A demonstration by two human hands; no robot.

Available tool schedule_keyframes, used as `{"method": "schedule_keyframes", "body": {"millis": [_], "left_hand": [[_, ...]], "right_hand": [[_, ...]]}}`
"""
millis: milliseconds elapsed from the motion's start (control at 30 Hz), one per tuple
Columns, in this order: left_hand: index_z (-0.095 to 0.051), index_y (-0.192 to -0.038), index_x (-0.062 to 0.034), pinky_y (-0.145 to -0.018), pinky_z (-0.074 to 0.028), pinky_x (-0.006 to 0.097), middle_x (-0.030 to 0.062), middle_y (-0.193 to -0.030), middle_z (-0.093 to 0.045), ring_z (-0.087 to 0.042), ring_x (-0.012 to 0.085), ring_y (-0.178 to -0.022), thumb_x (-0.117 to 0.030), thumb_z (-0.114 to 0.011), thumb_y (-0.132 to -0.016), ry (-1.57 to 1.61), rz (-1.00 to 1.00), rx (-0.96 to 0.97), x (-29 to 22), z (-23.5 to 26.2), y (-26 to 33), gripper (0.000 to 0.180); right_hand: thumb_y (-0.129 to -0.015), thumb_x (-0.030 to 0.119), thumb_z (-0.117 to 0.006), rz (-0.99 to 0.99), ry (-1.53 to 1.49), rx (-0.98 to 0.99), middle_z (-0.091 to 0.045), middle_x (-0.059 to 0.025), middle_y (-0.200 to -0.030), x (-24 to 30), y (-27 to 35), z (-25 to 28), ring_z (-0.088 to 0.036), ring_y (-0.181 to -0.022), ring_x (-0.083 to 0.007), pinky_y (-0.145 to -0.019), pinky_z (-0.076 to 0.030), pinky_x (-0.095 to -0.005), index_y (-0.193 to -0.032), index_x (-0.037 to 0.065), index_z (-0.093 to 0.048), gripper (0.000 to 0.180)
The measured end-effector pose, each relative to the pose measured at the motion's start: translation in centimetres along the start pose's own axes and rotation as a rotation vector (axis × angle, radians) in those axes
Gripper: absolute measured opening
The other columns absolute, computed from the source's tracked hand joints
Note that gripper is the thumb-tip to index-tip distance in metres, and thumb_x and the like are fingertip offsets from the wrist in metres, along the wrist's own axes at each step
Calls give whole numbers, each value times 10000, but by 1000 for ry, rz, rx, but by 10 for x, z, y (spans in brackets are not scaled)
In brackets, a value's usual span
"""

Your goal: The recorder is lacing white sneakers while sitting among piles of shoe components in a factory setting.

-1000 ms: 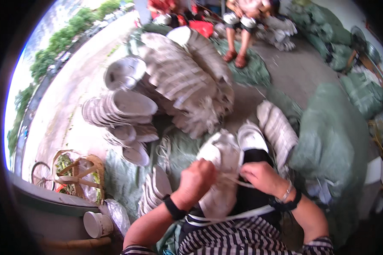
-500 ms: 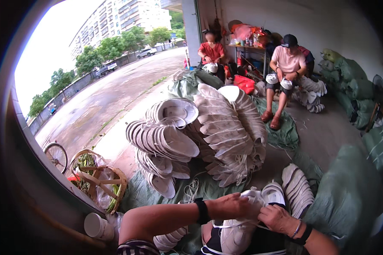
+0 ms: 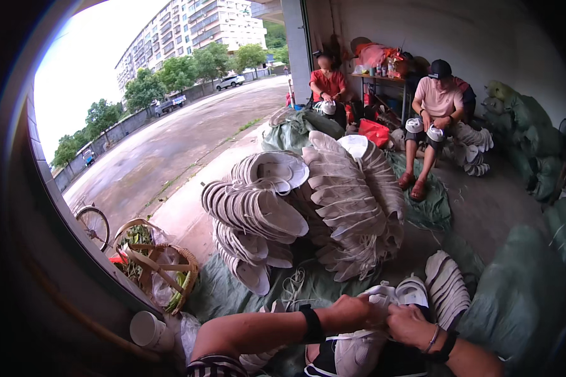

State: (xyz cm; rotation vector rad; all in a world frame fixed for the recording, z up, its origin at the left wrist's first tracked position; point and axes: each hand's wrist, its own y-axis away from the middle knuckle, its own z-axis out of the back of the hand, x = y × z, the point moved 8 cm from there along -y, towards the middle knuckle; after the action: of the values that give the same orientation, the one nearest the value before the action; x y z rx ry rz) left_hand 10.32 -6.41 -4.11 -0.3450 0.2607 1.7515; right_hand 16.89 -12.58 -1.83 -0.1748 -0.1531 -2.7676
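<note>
My left hand [image 3: 352,312] is closed, fingers curled at a white shoe [image 3: 382,291] over my lap. Pressed against the same shoe from the right, my right hand [image 3: 410,325] has its fingertips pinched together close to my left hand. The fingers hide what exactly they grip on it. Another white shoe [image 3: 412,291] sits just beyond my right hand. Below my hands a further white shoe [image 3: 356,357] lies on my lap, with white laces near it. A row of nested white shoes [image 3: 448,286] stands to the right of them.
A large heap of stacked white shoes [image 3: 352,188] rises ahead on a green sheet [image 3: 214,295]. Green sacks [image 3: 509,295] bulge at right. A wicker basket [image 3: 185,276] and a white bucket [image 3: 149,332] stand at left. Two seated people handle shoes at the back.
The whole scene has shifted slightly right in the view. My hands have drawn closer together at the shoe, and my right hand now hides more of it.
</note>
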Motion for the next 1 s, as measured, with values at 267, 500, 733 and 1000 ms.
{"method": "schedule_keyframes", "body": {"millis": [267, 500, 733, 1000], "left_hand": [[-633, -934, -44, -731, -457, 251, 46, -867, -614, -555, 127, -802, -194, -613, -886, 1018, 138, -332, 5, 16, 7, 159], [-684, -808, -83, -671, -490, 337, 69, -768, -616, -594, 247, -758, -132, -720, -706, 165, -15, -338, -12, 55, 4, 119], [-646, -817, -87, -623, -503, 343, 72, -769, -571, -609, 265, -734, -80, -681, -726, 60, 80, -126, -21, 54, -8, 98], [-620, -889, -117, -654, -507, 387, 55, -861, -546, -585, 266, -864, -53, -643, -720, -143, 123, 80, -33, 45, -12, 182]], "right_hand": [[-734, 67, -596, -162, -360, -541, -532, -144, -883, -20, 30, -7, -546, -838, -318, -701, -464, -388, -799, 20, -585, 81], [-912, 150, -515, -282, -1795, -821, -576, -45, -679, -70, 38, 29, -549, -571, -101, -538, -476, -230, -885, 19, -563, 142], [-896, 93, -554, -551, -1684, -544, -607, -46, -751, -72, 59, -50, -583, -627, -96, -575, -492, -210, -1000, -12, -571, 149], [-919, 94, -521, -454, -1501, -620, -607, -34, -738, -65, 57, -42, -575, -606, -69, -558, -490, -203, -964, -4, -580, 123]]}}
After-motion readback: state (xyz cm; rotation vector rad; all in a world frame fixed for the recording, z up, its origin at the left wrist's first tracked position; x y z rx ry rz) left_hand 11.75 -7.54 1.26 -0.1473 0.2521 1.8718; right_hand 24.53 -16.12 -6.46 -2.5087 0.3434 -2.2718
